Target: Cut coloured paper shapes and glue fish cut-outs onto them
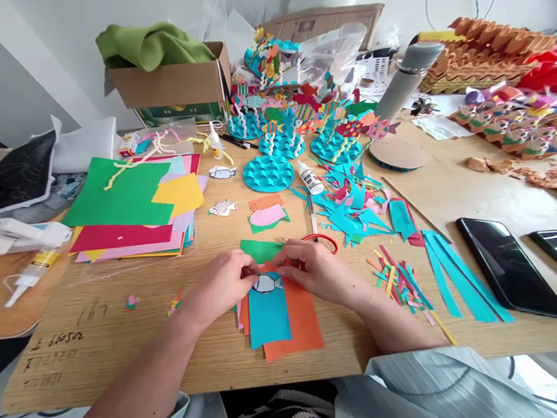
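Left hand [224,285]: narrow pinch on the paper fish [267,283], at its left end.
Right hand [313,272]: pinching its right end, fish lying on blue paper [269,321].
Risk, I judge: uneven pull tears the fish.

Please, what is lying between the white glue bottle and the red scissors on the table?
In the head view, a thin pen lies between the white glue bottle and the red scissors.
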Demonstrator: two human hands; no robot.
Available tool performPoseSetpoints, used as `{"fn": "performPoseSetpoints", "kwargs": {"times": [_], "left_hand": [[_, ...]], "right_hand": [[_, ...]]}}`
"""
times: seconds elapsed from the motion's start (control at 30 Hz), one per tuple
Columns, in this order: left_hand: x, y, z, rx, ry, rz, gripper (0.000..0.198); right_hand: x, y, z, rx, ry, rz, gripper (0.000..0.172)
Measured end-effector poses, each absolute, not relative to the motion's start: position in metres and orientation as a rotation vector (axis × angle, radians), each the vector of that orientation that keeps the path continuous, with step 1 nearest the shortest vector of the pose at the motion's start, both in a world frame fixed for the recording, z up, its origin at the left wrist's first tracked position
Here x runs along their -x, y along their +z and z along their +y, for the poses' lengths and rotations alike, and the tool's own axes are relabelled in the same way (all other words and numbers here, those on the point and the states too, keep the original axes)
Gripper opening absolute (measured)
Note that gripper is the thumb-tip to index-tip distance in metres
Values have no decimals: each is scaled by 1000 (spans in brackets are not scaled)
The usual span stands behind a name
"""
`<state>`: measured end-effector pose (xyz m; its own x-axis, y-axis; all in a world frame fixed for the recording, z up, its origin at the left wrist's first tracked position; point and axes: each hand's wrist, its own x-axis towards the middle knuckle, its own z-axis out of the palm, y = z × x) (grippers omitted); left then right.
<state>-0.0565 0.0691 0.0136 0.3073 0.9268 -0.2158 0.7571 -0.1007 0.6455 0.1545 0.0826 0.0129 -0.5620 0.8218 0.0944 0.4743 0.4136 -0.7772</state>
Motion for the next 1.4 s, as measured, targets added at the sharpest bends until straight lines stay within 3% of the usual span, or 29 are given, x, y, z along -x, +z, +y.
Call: {"fn": "performPoseSetpoints", "kwargs": {"times": [0.2,0.6,0.93,1.1,1.4], "left_hand": [[64,17,72,-1969,369,1515,19],[69,23,69,-1965,334,1512,16],[74,51,49,-2090,-113,913,21],[75,53,44,-2113,-260,952,27],[73,59,44,-2205,-341,1005,27]], "right_hand": [[-154,12,81,874,850,-2390,23],[-155,13,83,919,777,-2387,24],[-155,13,82,841,756,-2497,29],[-150,12,78,847,743,-2498,36],[-145,3,75,901,693,-2479,26]]}}
